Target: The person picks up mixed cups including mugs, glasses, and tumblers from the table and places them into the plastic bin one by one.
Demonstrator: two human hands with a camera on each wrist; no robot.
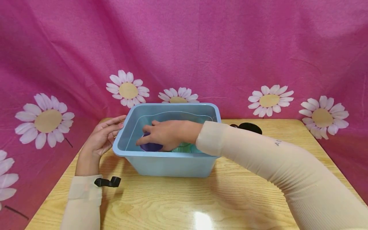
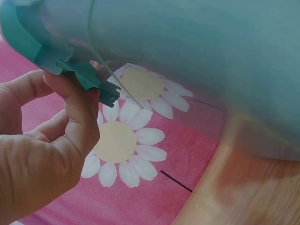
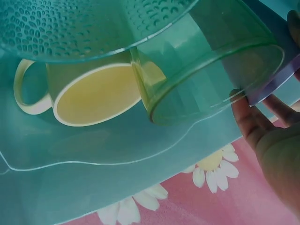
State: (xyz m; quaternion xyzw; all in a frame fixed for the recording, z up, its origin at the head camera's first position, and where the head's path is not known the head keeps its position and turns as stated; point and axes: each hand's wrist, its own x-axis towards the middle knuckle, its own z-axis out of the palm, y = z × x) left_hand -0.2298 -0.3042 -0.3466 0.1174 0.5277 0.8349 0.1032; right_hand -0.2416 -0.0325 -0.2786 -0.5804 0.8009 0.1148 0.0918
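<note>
A light blue plastic bin (image 1: pixel 175 166) stands on the table. At its left end my left hand (image 1: pixel 100 137) holds the rim, and in the left wrist view its fingers pinch the lip (image 2: pixel 84 77). My right hand (image 1: pixel 169 132) reaches down inside, gripping a purple cup (image 1: pixel 150 147) near the bin's left side. Beside that cup, in the right wrist view, lies a clear green cup (image 3: pixel 211 79) on its side. A cream mug (image 3: pixel 98 96) with a handle lies behind it. A dimpled clear container (image 3: pixel 70 33) covers part of both.
Behind the right forearm, a black round object (image 1: pixel 250 127) and a small dark item (image 1: pixel 234 126) sit on the wooden table (image 1: pixel 161 204). A pink flowered cloth (image 1: pixel 224 57) hangs behind and at both sides. A black wrist mount (image 1: pixel 107 182) juts from the left sleeve.
</note>
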